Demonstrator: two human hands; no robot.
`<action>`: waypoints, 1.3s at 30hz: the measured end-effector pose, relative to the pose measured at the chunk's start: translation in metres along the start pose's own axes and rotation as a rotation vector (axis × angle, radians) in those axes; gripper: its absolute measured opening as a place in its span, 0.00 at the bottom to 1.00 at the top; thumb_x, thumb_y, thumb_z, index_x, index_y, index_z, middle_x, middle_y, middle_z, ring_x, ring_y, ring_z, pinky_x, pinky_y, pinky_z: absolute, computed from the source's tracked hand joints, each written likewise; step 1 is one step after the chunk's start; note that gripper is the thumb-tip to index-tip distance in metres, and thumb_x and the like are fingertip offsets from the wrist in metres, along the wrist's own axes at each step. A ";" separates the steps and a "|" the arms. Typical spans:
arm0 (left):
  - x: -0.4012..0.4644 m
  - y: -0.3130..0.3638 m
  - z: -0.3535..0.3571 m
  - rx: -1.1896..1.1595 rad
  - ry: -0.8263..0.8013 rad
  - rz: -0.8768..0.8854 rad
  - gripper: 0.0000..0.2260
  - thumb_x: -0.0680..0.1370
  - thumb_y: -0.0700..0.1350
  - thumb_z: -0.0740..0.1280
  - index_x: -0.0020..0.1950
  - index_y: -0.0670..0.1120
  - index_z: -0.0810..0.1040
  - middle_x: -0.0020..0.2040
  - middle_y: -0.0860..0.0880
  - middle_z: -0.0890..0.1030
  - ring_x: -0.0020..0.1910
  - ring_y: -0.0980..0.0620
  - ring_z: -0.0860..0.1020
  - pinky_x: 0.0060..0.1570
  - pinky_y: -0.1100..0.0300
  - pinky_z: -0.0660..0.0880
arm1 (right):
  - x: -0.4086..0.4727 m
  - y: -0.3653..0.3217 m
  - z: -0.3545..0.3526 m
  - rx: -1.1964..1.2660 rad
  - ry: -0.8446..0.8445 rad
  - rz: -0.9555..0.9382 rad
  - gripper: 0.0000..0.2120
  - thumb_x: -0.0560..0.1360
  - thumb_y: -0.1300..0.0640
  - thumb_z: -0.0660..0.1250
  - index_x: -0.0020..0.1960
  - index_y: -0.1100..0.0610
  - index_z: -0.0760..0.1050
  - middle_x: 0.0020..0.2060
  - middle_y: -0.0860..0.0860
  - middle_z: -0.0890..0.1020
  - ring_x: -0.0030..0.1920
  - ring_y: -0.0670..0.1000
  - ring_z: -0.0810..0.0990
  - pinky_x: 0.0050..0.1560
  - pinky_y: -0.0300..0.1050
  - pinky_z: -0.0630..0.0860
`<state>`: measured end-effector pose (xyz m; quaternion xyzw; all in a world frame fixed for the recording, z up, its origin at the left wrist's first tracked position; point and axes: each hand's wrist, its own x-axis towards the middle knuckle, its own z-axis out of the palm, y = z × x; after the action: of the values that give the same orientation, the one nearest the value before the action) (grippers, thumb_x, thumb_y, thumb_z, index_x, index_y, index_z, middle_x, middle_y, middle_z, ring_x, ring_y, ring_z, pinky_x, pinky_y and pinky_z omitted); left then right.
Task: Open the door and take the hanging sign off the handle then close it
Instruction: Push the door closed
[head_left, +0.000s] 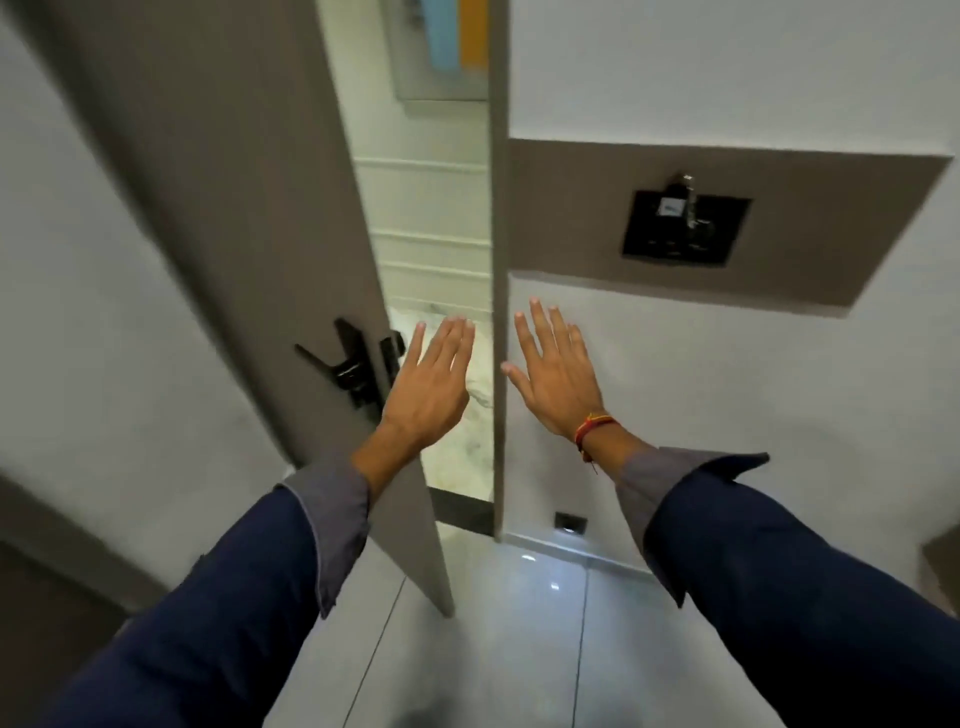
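Note:
The taupe door (249, 218) stands partly ajar, swung toward me, with a gap showing a marble-floored corridor behind it. Its black lever handle (337, 366) sits on the near face at mid-left; I see no hanging sign on it. My left hand (428, 387) is held flat and empty in front of the door's free edge, just right of the handle. My right hand (556, 371) is spread flat, empty, over the white wall beside the door frame (500, 260); whether it touches the wall I cannot tell.
A black switch panel with a key card (685, 223) sits on a taupe wall band at the right. A small floor-level light (570, 524) glows below it. Glossy grey floor tiles (493, 623) lie underfoot. White wall flanks the door on the left.

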<state>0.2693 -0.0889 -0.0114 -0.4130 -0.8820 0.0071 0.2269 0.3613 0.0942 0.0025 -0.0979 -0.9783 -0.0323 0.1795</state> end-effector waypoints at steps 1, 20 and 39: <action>-0.012 -0.013 -0.007 0.048 0.011 0.001 0.37 0.76 0.42 0.64 0.82 0.37 0.50 0.82 0.38 0.57 0.83 0.41 0.55 0.80 0.37 0.52 | 0.006 -0.015 -0.005 -0.006 0.017 -0.044 0.38 0.85 0.35 0.47 0.88 0.56 0.49 0.87 0.58 0.50 0.87 0.63 0.54 0.85 0.63 0.58; -0.057 -0.085 -0.018 -0.232 -0.274 -0.224 0.44 0.74 0.32 0.62 0.83 0.46 0.39 0.85 0.46 0.49 0.84 0.49 0.49 0.83 0.45 0.46 | 0.100 -0.064 -0.084 -0.228 0.444 -0.465 0.40 0.85 0.33 0.52 0.87 0.56 0.50 0.87 0.53 0.52 0.87 0.59 0.55 0.84 0.64 0.59; 0.104 -0.119 0.053 -0.064 -0.211 0.146 0.43 0.76 0.40 0.67 0.83 0.48 0.44 0.84 0.48 0.53 0.84 0.50 0.48 0.82 0.46 0.44 | 0.228 0.019 -0.035 -0.531 0.563 -0.285 0.51 0.79 0.29 0.61 0.86 0.63 0.52 0.86 0.58 0.53 0.87 0.58 0.56 0.84 0.62 0.59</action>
<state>0.1037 -0.0823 0.0063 -0.4799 -0.8684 0.0386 0.1184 0.1681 0.1501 0.1173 0.0082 -0.8525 -0.3337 0.4022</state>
